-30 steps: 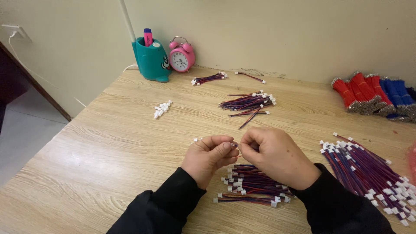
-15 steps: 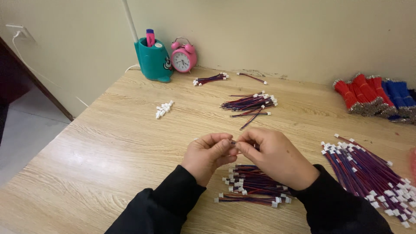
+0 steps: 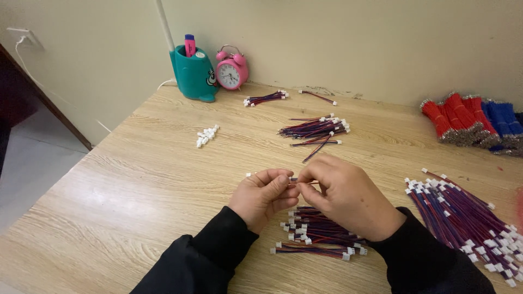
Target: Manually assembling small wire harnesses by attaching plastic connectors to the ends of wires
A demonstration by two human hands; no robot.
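Both hands met over the wooden table [image 3: 136,179], just above the small pile of wire leads [image 3: 318,234] at 6 o'clock. The left hand [image 3: 264,197] was curled shut, pinching 1 thin wire lead [image 3: 294,179] whose white connector [image 3: 249,175] poked out at 9 o'clock; the right hand [image 3: 348,197] pinched the same lead's other end. Short, close grips would have kept it steady. Fingers hid the wire's middle, and the big bundle [image 3: 463,218] at 3 o'clock ran off-frame.
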